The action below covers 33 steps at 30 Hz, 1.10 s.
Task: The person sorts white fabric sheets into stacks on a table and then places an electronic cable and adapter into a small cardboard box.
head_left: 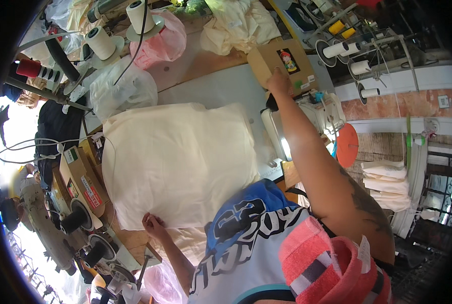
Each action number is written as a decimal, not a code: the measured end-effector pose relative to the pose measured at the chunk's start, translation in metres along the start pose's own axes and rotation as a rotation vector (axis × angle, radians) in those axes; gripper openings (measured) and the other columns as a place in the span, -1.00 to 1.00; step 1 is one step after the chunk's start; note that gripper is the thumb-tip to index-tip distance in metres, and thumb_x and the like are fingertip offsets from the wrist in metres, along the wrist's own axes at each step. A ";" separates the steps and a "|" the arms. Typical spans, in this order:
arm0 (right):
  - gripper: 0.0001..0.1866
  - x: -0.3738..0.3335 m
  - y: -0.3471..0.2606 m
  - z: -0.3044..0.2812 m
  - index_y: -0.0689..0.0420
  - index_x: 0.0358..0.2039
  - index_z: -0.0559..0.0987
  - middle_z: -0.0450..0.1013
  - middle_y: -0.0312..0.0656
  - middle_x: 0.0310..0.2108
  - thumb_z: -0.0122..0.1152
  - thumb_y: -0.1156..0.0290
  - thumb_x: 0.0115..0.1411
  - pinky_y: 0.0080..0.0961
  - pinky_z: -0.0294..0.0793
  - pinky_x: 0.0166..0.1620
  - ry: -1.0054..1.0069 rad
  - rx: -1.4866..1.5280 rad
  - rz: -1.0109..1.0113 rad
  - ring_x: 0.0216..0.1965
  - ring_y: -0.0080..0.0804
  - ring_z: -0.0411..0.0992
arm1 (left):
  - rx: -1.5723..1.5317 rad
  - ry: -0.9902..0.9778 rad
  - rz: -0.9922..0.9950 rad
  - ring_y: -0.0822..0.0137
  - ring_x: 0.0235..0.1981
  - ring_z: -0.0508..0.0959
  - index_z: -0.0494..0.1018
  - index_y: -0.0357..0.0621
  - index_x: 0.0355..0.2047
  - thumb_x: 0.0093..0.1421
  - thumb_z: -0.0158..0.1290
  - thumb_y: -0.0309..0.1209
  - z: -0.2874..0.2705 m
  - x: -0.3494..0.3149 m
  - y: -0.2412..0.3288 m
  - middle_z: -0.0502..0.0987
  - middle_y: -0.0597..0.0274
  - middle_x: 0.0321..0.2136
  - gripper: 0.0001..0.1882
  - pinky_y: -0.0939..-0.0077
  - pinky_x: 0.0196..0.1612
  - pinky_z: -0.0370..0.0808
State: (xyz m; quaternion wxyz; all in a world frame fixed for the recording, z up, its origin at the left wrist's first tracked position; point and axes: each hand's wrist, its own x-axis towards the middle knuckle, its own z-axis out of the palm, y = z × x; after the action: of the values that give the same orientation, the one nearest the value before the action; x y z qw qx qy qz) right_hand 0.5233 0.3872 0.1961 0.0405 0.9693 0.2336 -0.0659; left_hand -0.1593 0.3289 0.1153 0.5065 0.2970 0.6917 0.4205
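A wide sheet of cream fabric [180, 162] lies spread over the work table [195, 91]. My left hand [154, 224] is at its near left edge, fingers loosely bent and a little apart, with nothing visible in them. My right arm reaches far forward past the white sewing machine [307, 114], whose lamp is lit. At its end, my right hand [278, 83] touches a brown cardboard box [261, 63] with a dark picture sticker, its index finger stretched out over the box. The hand's underside is hidden.
Crumpled cream cloth [241, 23] lies at the back, beside a pink plastic bag [162, 40] and a clear plastic bag [124, 88]. White thread cones [100, 43] stand at the far left. Another cardboard box [81, 177] and a second machine [43, 223] are left.
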 end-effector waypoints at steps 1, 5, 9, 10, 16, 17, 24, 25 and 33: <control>-0.22 0.010 0.005 0.001 0.03 0.33 0.17 0.41 0.11 0.09 0.21 0.21 0.11 -0.23 0.44 0.11 0.003 -0.025 0.013 0.09 0.00 0.43 | -0.012 0.009 -0.015 0.63 -0.66 0.32 0.42 -0.07 -0.12 0.32 0.01 -0.44 0.002 -0.003 0.003 0.39 0.42 -0.61 -0.86 0.74 -0.68 0.23; -0.32 0.042 0.029 0.013 0.06 0.29 0.23 0.43 0.05 0.08 0.16 0.26 0.16 -0.23 0.46 0.09 -0.008 0.043 0.100 0.04 -0.01 0.46 | 0.013 0.010 -0.010 0.63 -0.66 0.32 0.43 -0.08 -0.14 0.32 0.01 -0.44 0.009 -0.005 0.012 0.38 0.43 -0.62 -0.87 0.74 -0.67 0.22; -0.36 0.016 0.003 0.007 0.12 0.22 0.31 0.46 0.05 0.01 0.21 0.21 0.15 -0.22 0.49 0.02 0.249 -0.081 -0.159 -0.05 0.04 0.49 | 0.029 0.047 -0.012 0.63 -0.67 0.31 0.43 -0.08 -0.14 0.32 0.01 -0.42 0.012 -0.004 0.013 0.37 0.43 -0.63 -0.88 0.75 -0.68 0.19; -0.39 -0.002 -0.016 0.000 0.15 0.16 0.35 0.48 0.06 -0.06 0.23 0.20 0.14 -0.21 0.50 -0.02 0.237 0.011 -0.185 -0.09 0.06 0.50 | 0.031 0.049 -0.011 0.63 -0.67 0.30 0.43 -0.08 -0.15 0.32 0.01 -0.42 0.014 -0.006 0.014 0.37 0.43 -0.63 -0.88 0.75 -0.68 0.19; -0.68 -0.144 -0.117 -0.049 0.21 -0.36 0.53 0.51 0.13 -0.36 0.16 0.16 0.17 -0.04 0.45 -0.20 -0.085 0.597 -0.463 -0.26 0.16 0.48 | 0.014 0.071 -0.005 0.62 -0.66 0.30 0.42 -0.06 -0.17 0.31 0.03 -0.39 0.009 0.001 0.003 0.38 0.44 -0.61 -0.89 0.74 -0.69 0.19; -0.70 -0.163 -0.129 -0.040 0.19 -0.37 0.54 0.52 0.09 -0.40 0.19 0.17 0.16 -0.09 0.46 -0.23 -0.217 0.732 -0.476 -0.30 0.13 0.49 | -0.037 0.065 -0.009 0.62 -0.66 0.31 0.42 -0.05 -0.18 0.31 0.03 -0.38 0.005 0.004 -0.003 0.38 0.44 -0.60 -0.89 0.74 -0.69 0.19; -0.77 -0.309 -0.192 -0.013 0.17 -0.44 0.49 0.46 -0.01 -0.47 0.14 0.25 0.16 -0.10 0.49 -0.28 -0.392 0.464 -1.409 -0.40 -0.01 0.50 | -0.043 0.103 0.073 0.62 -0.65 0.33 0.43 -0.13 -0.24 0.27 0.02 -0.49 0.003 0.008 -0.030 0.36 0.42 -0.63 -0.93 0.70 -0.66 0.24; -0.77 -0.314 -0.196 0.007 0.17 -0.43 0.50 0.46 -0.02 -0.44 0.14 0.25 0.15 -0.13 0.48 -0.25 -0.371 0.373 -1.481 -0.35 -0.04 0.49 | -0.026 0.124 0.092 0.61 -0.65 0.33 0.43 -0.15 -0.24 0.25 0.03 -0.49 -0.005 0.011 -0.055 0.36 0.43 -0.63 -0.92 0.69 -0.64 0.25; -0.66 -0.338 -0.200 0.060 0.16 -0.21 0.48 0.41 -0.07 -0.25 0.17 0.17 0.12 -0.14 0.37 -0.09 -0.152 0.149 -1.593 -0.15 -0.13 0.39 | 0.315 0.202 0.052 0.46 -0.58 0.51 0.50 -0.11 -0.21 0.21 0.07 -0.41 0.014 -0.004 0.011 0.55 0.26 -0.57 -0.85 0.52 -0.49 0.43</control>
State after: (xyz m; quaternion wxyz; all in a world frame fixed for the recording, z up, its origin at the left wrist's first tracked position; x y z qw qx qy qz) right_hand 0.1271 0.4070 0.1772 -0.0678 0.5042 0.8466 -0.1562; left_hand -0.1454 0.3351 0.1252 0.3705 0.3468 0.7884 0.3476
